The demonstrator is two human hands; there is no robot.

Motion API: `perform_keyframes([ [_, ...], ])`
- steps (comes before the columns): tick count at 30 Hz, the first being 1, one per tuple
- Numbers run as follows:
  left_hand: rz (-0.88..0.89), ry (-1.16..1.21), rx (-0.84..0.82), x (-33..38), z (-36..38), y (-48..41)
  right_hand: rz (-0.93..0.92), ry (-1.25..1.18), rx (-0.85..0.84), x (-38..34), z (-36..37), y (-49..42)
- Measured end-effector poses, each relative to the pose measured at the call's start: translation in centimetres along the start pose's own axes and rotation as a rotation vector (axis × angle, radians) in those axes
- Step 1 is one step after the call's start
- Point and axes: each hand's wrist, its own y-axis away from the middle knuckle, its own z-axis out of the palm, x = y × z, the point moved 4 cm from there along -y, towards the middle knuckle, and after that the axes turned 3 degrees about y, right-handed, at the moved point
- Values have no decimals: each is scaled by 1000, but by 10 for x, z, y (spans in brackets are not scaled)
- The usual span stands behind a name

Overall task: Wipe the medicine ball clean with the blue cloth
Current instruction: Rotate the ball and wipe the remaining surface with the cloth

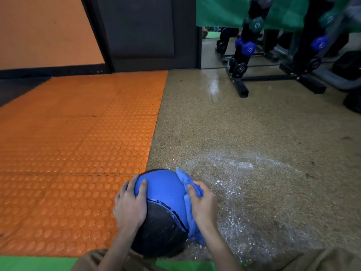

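Both arms reach up from the bottom of the frame. Left hand point(130, 204) lies flat and open on the medicine ball point(162, 194). Right hand point(202, 202) squeezes the blue cloth point(187, 184) against the ball's right side.

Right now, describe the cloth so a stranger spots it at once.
Find the seam where the orange mat meets the speckled floor; at its near end sits a blue-and-black ball. The cloth is bunched against the ball's right side, gripped by the right hand. It is paler blue and wrinkled, unlike the round ball.
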Motion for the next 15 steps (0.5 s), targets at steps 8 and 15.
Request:
perform_keyframes([
  [8, -7, -104, 4, 11, 10, 4, 54, 134, 2, 4, -8, -11],
  [15, 57, -173, 41, 18, 16, 17, 197, 105, -9, 32, -18, -6],
])
